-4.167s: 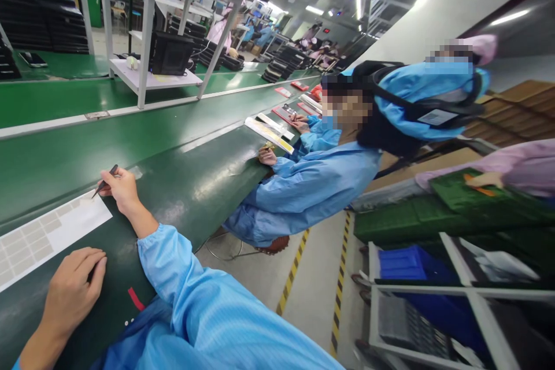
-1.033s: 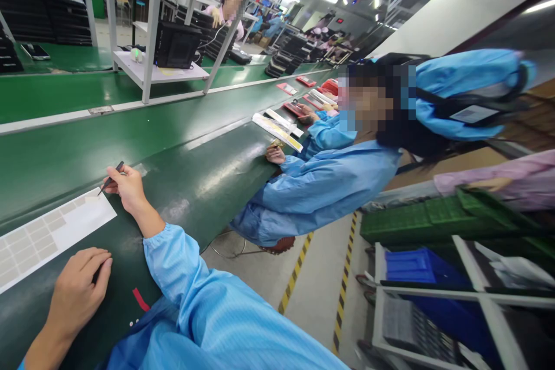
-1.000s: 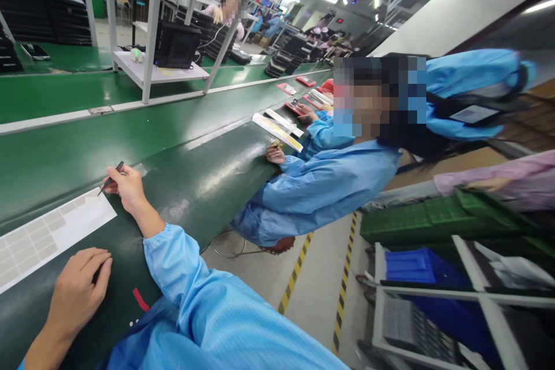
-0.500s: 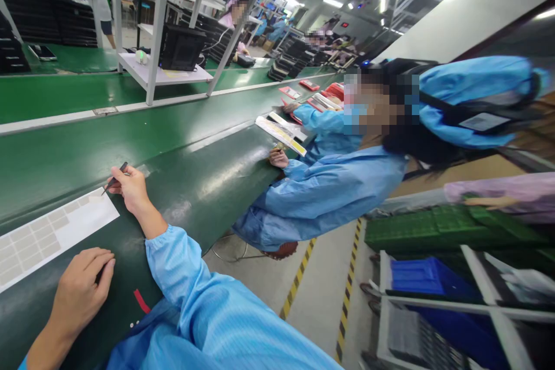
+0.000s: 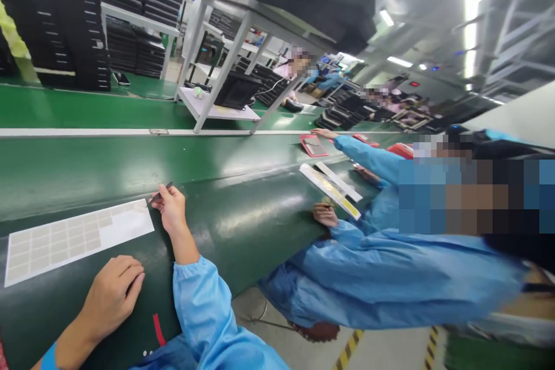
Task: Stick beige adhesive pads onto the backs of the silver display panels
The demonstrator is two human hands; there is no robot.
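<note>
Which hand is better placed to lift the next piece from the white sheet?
The right hand, probably: it holds the tweezers, their tips close to the corner of the white sheet. The left hand lies below the sheet, with no tool visible.

The single head-worn view looks forward and down from the person's own head, close above the left hand (image 5: 110,295) and right hand (image 5: 171,217). It faces along the belt (image 5: 130,156), whose far end looks too small and blurred to read well.
</note>
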